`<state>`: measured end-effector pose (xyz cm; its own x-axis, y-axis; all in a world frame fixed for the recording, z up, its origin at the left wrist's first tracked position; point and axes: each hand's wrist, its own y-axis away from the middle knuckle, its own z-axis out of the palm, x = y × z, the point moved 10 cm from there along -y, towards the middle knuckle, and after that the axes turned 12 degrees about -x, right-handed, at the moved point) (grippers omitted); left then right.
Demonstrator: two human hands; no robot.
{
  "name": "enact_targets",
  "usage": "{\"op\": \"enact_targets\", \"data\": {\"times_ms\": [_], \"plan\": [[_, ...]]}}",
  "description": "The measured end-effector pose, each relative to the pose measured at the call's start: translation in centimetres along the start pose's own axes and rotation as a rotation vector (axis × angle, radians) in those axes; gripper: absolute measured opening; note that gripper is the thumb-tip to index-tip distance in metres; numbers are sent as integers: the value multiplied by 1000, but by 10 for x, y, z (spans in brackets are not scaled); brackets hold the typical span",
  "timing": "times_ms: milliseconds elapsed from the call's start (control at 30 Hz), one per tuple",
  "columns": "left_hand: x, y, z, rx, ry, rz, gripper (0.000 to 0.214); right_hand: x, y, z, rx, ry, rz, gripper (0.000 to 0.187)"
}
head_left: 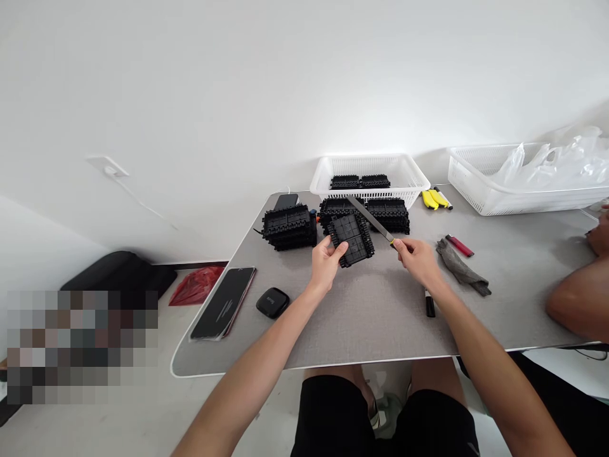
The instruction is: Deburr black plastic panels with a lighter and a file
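My left hand grips a flat black plastic part by its left edge, holding it tilted just above the grey table. My right hand is closed on the handle of a long metal file, whose blade slants up and left over the part's top edge. Stacks of the same black parts lie behind: one on the left and two further back.
A white basket with more black parts stands at the far edge; a second basket with plastic bags sits right. Phone, black case, grey rag, red lighter, marker, yellow tools. Another person's arm rests at right.
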<state>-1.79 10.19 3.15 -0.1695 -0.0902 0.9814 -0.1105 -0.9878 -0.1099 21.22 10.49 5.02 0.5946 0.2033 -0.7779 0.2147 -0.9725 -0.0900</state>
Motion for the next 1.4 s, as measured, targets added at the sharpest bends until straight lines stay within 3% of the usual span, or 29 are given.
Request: {"op": "enact_targets", "data": {"times_ms": [100,233,367,567,700,900,1100,1267,1400], "plan": [[-3,-1,-5,41,64,-8,51,11,-2,-2,20,-93,44,53],[-22,-3,-7,63,303,-131,43,16,-6,16,-54,-414,32,55],[-35,-4,5,-15,510,-218,31,10,-8,39,-130,-562,4,49],[-31,2,35,-213,497,-154,43,1,-4,55,-154,-635,4,40],[-30,6,45,-299,416,-179,45,1,-3,48,-109,-708,7,35],[-16,-2,25,-216,197,-90,61,13,-3,20,51,-729,36,34],[-19,-5,28,-272,88,-59,72,12,-4,11,74,-586,4,36],[-21,-9,19,-228,20,-40,72,-9,4,-8,138,-93,-108,43],[-21,-10,17,-207,22,-36,72,-21,6,-2,83,195,-173,33]]}}
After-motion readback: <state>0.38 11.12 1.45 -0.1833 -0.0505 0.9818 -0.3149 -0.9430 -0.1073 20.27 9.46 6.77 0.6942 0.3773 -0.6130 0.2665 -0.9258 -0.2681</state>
